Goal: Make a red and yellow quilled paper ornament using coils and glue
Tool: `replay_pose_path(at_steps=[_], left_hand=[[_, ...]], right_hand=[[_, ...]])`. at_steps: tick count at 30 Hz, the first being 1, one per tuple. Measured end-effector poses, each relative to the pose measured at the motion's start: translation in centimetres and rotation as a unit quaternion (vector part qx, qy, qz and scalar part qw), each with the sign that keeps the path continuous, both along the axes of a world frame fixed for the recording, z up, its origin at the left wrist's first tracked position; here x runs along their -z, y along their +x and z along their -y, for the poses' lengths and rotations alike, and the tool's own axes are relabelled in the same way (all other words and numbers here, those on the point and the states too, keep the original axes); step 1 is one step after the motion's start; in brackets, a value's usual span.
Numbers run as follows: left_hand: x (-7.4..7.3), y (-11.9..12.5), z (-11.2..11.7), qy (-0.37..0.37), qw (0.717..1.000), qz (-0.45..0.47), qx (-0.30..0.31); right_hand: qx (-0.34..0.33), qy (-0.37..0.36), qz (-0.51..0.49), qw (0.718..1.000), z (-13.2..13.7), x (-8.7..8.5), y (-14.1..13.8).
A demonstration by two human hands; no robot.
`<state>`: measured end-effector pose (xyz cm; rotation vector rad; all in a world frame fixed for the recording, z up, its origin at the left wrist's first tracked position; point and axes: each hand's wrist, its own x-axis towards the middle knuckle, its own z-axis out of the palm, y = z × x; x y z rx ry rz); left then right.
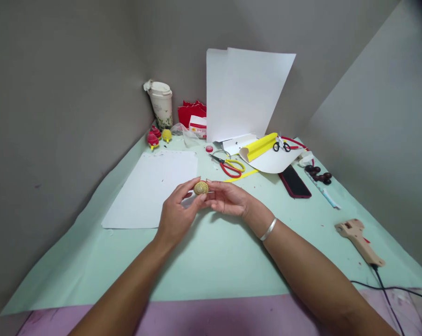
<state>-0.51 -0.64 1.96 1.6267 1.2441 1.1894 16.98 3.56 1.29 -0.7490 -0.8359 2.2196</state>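
Note:
Between my two hands, over the middle of the table, is a small round yellow ornament [201, 188] with fine ribs and a touch of red at its upper edge. My left hand [177, 211] pinches it between thumb and index finger from the left. From the other side, the fingertips of my right hand [228, 198] close on it, a silver bangle on that wrist. My fingers cover parts of the ornament. White paper sheets [137, 196] lie left of and partly behind my left hand. Scissors with red and yellow handles [233, 168] lie beyond my right hand.
A beige glue gun [359, 242] with a black cord lies at right. Near it are a phone [294, 182] and dark beads [319, 174]. Behind stand a lidded cup [162, 105], red ornaments [153, 139], a yellow ornament [166, 135], yellow paper [261, 147] and small scissors [281, 145].

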Motion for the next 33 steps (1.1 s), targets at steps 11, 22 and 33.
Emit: replay_pose_path(at_steps=[11,22,33], left_hand=[[-0.5,-0.1,-0.1,-0.071,0.992,0.099,-0.035],[-0.1,-0.5,-0.7,-0.108,0.981,0.159,0.004],[-0.8,-0.5,-0.8,-0.195,0.941,0.266,0.071]], right_hand=[[0.129,0.297,0.495,0.806,0.2,-1.2,1.1],[0.09,0.521,0.528,0.665,1.7,-2.2,1.5],[0.125,0.604,0.365,0.697,1.8,-1.8,-0.6]])
